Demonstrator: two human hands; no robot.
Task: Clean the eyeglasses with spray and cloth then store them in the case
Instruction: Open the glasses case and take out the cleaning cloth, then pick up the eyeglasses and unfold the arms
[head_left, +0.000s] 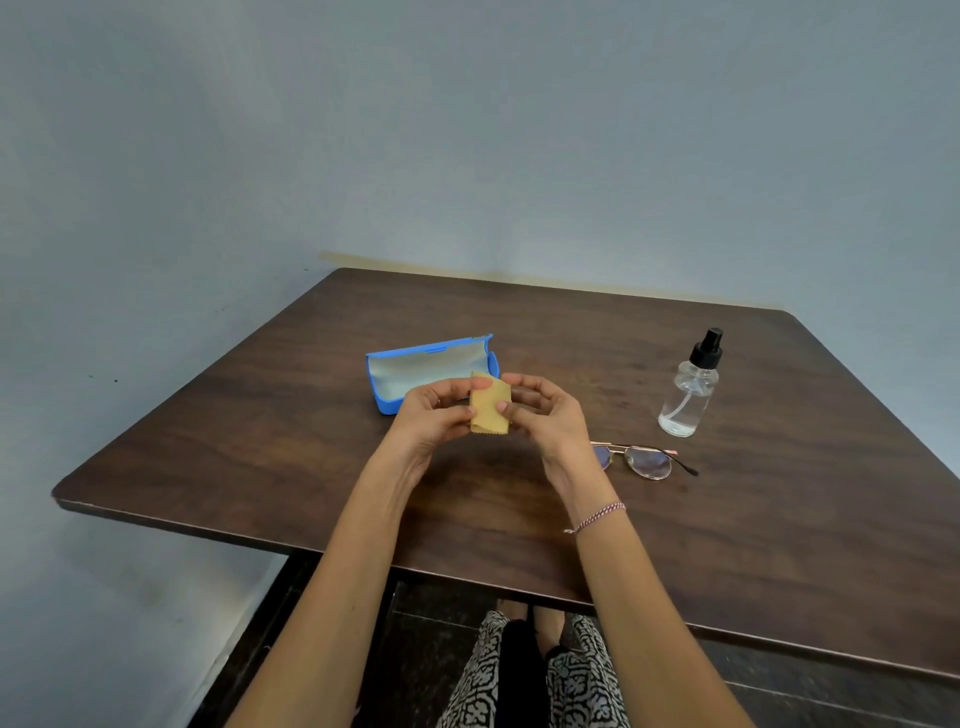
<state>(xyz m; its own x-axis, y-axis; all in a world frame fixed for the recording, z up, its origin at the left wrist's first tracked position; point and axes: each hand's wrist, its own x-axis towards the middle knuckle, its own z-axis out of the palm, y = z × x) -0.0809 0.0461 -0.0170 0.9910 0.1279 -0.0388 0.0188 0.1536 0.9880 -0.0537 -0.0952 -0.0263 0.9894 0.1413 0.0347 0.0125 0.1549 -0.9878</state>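
Observation:
A small yellow cloth (488, 407), folded, is held above the table between both hands. My left hand (436, 413) pinches its left edge and my right hand (545, 413) pinches its right edge. Behind the hands a blue glasses case (415, 371) lies open, its pale lining showing and nothing visible inside; the hands hide its right front part. The eyeglasses (644, 460), thin metal frame, lie on the table just right of my right wrist. A clear spray bottle (688, 389) with a black pump top stands upright at the right.
Everything rests on a dark wooden table (291, 447) set close to a grey wall. The table's near edge runs across the lower part of the view, with my patterned-clad legs below it.

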